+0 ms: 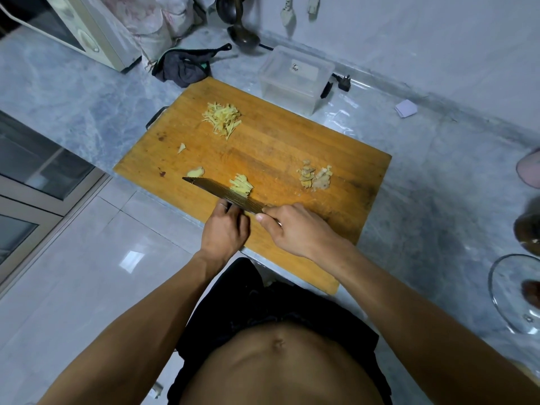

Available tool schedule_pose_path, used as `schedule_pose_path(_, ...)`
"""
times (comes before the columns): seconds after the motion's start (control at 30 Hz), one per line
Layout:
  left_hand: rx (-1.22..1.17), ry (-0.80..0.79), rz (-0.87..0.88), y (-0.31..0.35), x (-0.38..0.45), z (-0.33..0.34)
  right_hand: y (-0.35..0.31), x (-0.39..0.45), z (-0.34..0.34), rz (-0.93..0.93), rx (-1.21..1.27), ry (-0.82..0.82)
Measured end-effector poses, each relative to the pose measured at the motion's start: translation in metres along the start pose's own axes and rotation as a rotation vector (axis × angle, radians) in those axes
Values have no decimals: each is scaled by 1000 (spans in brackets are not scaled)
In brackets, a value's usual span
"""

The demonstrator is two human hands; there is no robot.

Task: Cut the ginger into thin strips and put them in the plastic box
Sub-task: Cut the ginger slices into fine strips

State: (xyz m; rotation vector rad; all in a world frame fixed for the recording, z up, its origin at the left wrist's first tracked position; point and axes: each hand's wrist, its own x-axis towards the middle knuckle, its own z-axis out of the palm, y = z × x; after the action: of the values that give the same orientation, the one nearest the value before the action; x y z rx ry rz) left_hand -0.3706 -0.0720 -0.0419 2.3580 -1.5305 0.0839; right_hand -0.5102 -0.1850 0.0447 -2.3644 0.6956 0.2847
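On the wooden cutting board (292,141), my right hand (295,229) grips the handle of a ribbed knife (222,192) whose blade points up-left. A small bunch of cut ginger strips (241,185) lies against the blade's far side. My left hand (225,229) sits on the near side with its fingers curled down against the blade. The ginger under them is hidden. A larger pile of ginger strips (223,116) lies at the board's far end. The clear plastic box (295,78) stands open just behind the board and looks empty.
Ginger peelings (315,178) and two small offcuts (195,171) lie on the board. A dark cloth (184,64), a microwave (73,24) and a ladle (242,38) are at the back. A glass lid (514,293) sits at the right, near the counter's front edge.
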Motion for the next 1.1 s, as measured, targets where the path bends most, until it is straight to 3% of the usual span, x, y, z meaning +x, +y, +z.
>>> schedule_pose_path(0.17, -240, -101, -263, 1, -3, 1, -4, 3, 3, 19, -23, -9)
schedule_pose_path(0.43, -158, 1, -131, 1, -3, 2, -4, 1, 1, 34, -47, -4)
schedule_pose_path(1.1, -227, 49, -165, -4, -2, 14, -3, 2, -4, 48, 35, -41)
